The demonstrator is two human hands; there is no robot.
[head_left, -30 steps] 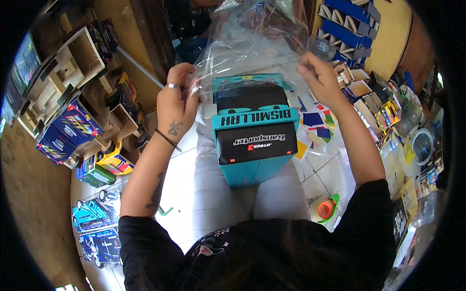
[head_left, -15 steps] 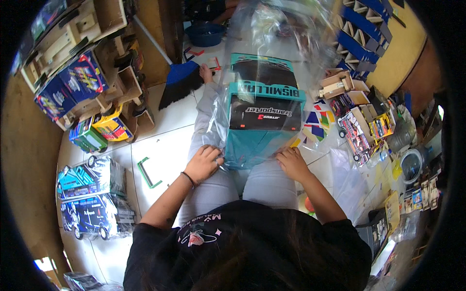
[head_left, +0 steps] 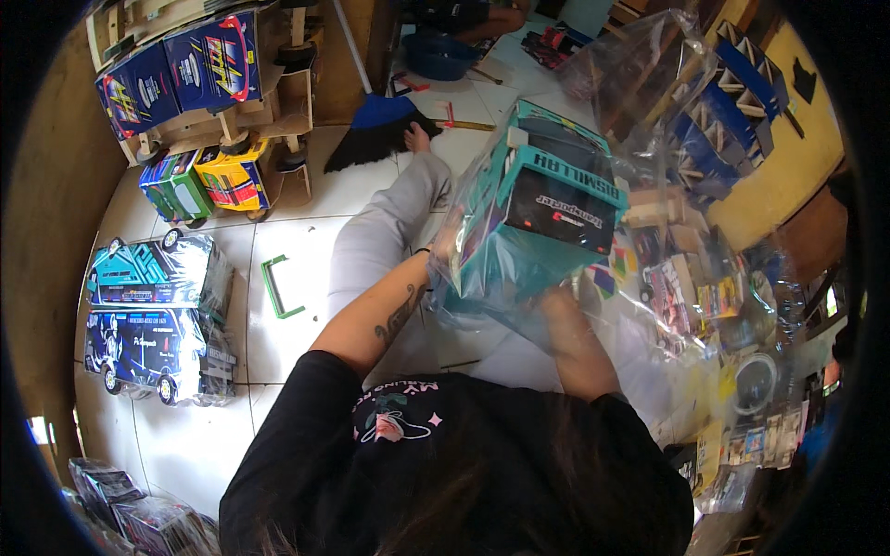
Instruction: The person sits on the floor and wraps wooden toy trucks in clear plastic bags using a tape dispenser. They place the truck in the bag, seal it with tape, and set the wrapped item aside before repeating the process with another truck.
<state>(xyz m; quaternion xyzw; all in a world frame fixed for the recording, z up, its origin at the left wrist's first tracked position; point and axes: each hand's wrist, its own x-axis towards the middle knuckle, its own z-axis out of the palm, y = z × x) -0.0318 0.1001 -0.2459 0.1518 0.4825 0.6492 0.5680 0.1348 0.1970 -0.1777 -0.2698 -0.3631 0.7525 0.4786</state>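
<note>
A teal and black toy truck point(head_left: 561, 208) is inside a clear plastic bag point(head_left: 640, 69) whose loose end stretches to the far right. The truck is held above my lap, tilted. My left hand point(head_left: 448, 243) grips its left side through the plastic, the fingers partly hidden by the toy. My right hand point(head_left: 556, 304) is beneath its near end, seen through the plastic, and most of its fingers are hidden.
On the tiles at left lie two wrapped toy vehicles point(head_left: 158, 347) and a green frame piece point(head_left: 276, 287). More toy trucks point(head_left: 176, 83) are stacked beyond. A blue broom point(head_left: 382, 113) leans near my foot. Wooden toys point(head_left: 681, 292) stand at right; a blue basin point(head_left: 440, 57) sits farther off.
The bagged truck has risen off my lap and tilted. My left hand has moved up to its side, and my right hand has gone beneath it. The view has shifted.
</note>
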